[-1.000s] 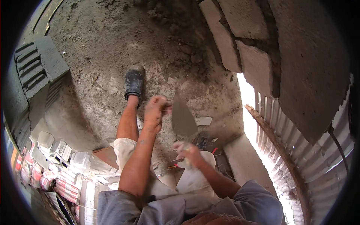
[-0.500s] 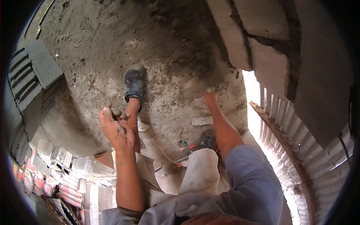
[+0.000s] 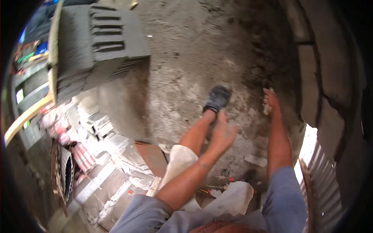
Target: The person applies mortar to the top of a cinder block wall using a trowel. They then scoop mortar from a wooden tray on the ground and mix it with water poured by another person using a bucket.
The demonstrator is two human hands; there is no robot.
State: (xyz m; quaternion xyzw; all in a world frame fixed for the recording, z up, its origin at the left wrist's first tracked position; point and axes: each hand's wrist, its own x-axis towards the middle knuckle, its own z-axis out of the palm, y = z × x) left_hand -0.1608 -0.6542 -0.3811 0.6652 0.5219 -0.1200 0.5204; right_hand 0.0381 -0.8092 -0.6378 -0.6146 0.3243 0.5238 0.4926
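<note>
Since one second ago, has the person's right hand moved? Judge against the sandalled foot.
Yes. The right hand has gone from near the lap, below the sandalled foot, out to the foot's right, by the block wall.
</note>
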